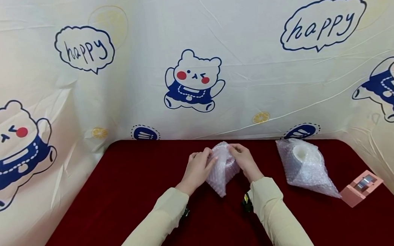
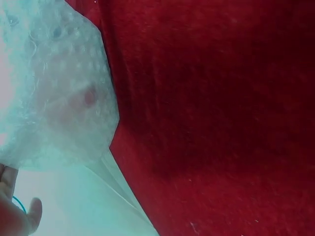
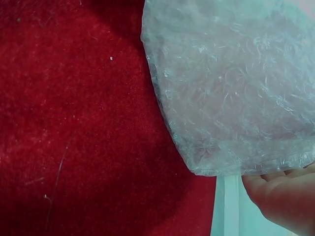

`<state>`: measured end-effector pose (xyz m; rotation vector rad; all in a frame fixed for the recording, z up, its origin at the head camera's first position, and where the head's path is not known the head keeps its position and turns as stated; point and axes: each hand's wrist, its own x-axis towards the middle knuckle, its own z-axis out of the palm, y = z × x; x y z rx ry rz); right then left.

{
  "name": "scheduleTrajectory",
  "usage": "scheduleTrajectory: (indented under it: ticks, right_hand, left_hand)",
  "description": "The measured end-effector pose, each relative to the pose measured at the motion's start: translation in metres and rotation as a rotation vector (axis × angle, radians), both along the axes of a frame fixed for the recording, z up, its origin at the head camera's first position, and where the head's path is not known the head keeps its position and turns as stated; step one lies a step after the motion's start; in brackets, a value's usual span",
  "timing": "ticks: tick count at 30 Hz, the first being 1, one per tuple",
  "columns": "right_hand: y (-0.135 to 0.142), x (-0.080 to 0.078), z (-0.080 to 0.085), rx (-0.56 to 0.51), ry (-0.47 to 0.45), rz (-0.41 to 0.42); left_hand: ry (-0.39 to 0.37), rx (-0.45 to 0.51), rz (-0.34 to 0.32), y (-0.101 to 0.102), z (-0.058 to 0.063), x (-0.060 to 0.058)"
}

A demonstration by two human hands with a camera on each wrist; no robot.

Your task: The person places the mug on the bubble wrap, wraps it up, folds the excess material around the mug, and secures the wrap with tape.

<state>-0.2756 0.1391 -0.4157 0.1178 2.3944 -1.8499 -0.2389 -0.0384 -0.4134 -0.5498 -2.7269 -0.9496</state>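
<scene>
A bubble-wrapped bundle (image 1: 223, 169) stands near the back middle of the red cloth, with a pointed flap of wrap hanging toward the person. A pale round shape shows faintly through the plastic. On its left side my left hand (image 1: 198, 169) holds the wrap, thumb and fingers bent over it. My right hand (image 1: 244, 159) pinches the wrap at the upper right. In the left wrist view the bubble wrap (image 2: 59, 64) covers part of the view, with fingers at its lower edge. The right wrist view shows my right hand (image 3: 288, 199) under the edge of the sheet.
To the right lies a second bubble-wrapped bundle (image 1: 304, 165) with a white ring-shaped opening. Beside it sits a pink tape dispenser (image 1: 362, 188). A printed white curtain (image 1: 242, 90) rises behind the red-covered table (image 1: 127, 202) and along both sides.
</scene>
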Motion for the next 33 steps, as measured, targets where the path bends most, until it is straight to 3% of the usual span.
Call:
scheduleTrajectory:
  ticks: [12,19,23,29,33]
  right_hand:
    - [-0.001,-0.001,-0.002,0.004,0.002,-0.007]
    - [0.001,-0.001,-0.002,-0.007,-0.018,0.023]
    - [0.003,0.000,-0.002,0.001,-0.018,0.048]
    - [0.005,0.002,-0.004,0.013,-0.010,0.089]
    - [0.007,0.002,-0.004,0.021,-0.016,0.107]
  left_hand:
    - [0.035,-0.017,0.101,0.012,0.004,-0.009]
    - [-0.079,0.086,0.118,0.012,0.006,-0.011]
    - [-0.125,0.104,0.070,0.011,0.006,-0.015]
    - [-0.158,0.005,-0.081,0.006,0.003,-0.026]
    - [-0.283,0.039,-0.175,0.005,0.000,-0.031]
